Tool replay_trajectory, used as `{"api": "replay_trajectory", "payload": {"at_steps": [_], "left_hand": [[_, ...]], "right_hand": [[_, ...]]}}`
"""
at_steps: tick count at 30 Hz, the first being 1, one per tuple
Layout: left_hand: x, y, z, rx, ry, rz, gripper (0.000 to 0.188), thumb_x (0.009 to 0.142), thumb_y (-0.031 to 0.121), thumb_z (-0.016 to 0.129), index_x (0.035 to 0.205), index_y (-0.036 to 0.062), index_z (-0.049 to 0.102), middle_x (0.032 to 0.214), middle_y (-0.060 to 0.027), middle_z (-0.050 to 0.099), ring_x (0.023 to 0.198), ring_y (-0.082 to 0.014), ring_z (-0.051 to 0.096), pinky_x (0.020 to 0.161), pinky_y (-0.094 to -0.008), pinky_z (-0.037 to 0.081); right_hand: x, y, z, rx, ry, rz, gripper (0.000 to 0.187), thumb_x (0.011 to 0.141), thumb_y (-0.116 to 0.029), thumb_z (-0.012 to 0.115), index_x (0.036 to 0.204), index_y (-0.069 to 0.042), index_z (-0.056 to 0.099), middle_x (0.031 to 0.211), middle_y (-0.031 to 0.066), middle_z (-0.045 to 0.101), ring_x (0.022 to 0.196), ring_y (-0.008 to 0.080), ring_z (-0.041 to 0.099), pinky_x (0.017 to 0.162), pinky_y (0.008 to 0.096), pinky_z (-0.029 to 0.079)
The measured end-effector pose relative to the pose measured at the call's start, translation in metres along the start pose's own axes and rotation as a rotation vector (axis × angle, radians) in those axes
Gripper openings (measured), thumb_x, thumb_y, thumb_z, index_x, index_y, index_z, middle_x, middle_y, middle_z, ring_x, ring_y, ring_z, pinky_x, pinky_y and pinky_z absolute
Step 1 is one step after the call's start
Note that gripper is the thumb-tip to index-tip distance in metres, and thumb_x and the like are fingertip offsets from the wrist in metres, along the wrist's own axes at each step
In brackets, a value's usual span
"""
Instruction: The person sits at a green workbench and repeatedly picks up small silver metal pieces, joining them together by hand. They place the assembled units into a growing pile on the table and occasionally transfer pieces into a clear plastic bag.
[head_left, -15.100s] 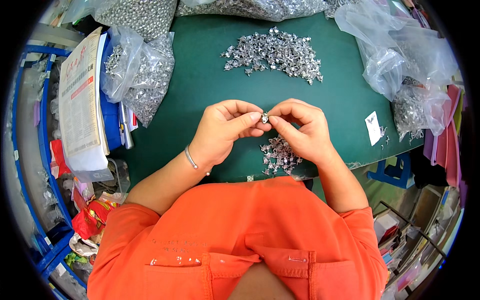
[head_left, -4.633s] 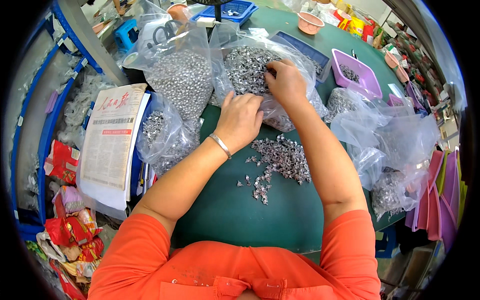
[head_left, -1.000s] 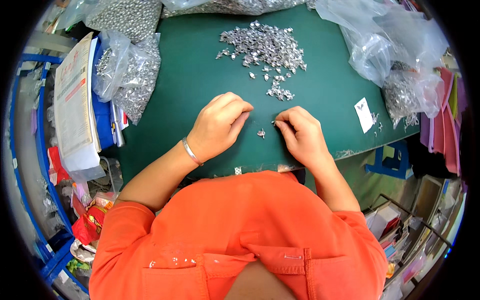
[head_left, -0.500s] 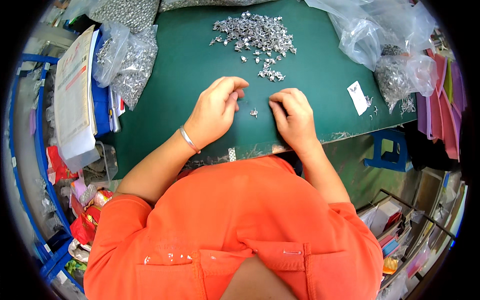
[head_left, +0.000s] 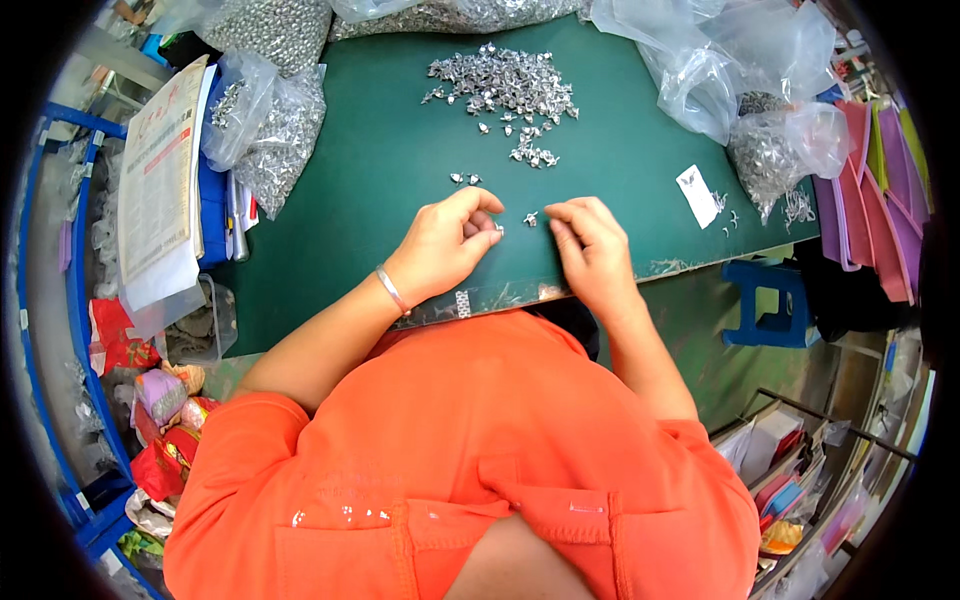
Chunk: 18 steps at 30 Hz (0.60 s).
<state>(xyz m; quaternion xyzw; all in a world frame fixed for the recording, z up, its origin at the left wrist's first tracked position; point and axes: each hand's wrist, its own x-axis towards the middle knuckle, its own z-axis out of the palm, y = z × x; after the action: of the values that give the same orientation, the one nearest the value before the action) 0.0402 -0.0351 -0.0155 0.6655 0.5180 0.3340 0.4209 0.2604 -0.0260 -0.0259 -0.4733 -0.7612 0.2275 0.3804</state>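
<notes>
Your left hand (head_left: 443,245) is curling, a tiny silvery bit (head_left: 499,228) showing at its thumb tip; whether you are pinching it, I cannot tell. Your right hand (head_left: 597,250) is curling too, its grip unclear. A small metal piece (head_left: 530,219) is lying between your hands, a pile (head_left: 508,82) sitting beyond them.

Downward fisheye from head height

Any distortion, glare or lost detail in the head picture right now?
Head view: the blue shelf rail bows near the black rim; head view: glare streaks the clear plastic bag at upper right; head view: the metal piece near the right hand is too small for fine detail.
</notes>
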Motion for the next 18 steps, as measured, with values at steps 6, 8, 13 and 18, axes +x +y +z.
{"api": "replay_trajectory", "payload": {"at_steps": [6,8,13,18], "left_hand": [[-0.005,-0.007,-0.006,0.238,-0.098,0.123,0.013,0.087,0.003,0.071,0.1,-0.0009,0.068,0.094,-0.0136,0.068,0.076,-0.0216,0.068,0.07,-0.0308,0.056],[-0.003,-0.007,-0.015,0.239,-0.035,0.125,0.011,0.091,0.004,0.065,0.1,0.0003,0.068,0.096,-0.0135,0.067,0.083,-0.0263,0.068,0.075,-0.0348,0.054],[-0.005,-0.008,-0.034,0.183,0.086,0.005,0.011,0.094,0.004,0.062,0.102,0.0006,0.068,0.094,-0.0106,0.066,0.081,-0.0183,0.065,0.073,-0.0298,0.052],[-0.003,-0.01,-0.032,0.157,0.222,0.087,0.013,0.092,0.001,0.064,0.104,-0.0006,0.067,0.092,-0.0096,0.064,0.074,-0.0156,0.062,0.069,-0.0277,0.051]], "right_hand": [[0.005,0.001,0.017,-0.073,0.017,-0.172,0.016,0.08,0.0,0.072,0.095,-0.004,0.067,0.091,0.0103,0.063,0.084,0.031,0.062,0.074,0.0406,0.052],[0.004,0.004,0.019,-0.035,0.033,-0.177,0.016,0.08,0.001,0.072,0.093,-0.004,0.066,0.088,0.0106,0.063,0.082,0.0314,0.062,0.073,0.0406,0.052],[0.01,-0.005,0.02,-0.113,0.044,-0.171,0.013,0.082,0.001,0.07,0.093,-0.004,0.066,0.088,0.0111,0.063,0.081,0.0323,0.062,0.072,0.041,0.051],[0.013,-0.009,0.016,0.038,-0.071,-0.073,0.013,0.084,0.001,0.069,0.097,-0.002,0.067,0.092,0.0148,0.066,0.086,0.035,0.065,0.077,0.0413,0.053]]}}
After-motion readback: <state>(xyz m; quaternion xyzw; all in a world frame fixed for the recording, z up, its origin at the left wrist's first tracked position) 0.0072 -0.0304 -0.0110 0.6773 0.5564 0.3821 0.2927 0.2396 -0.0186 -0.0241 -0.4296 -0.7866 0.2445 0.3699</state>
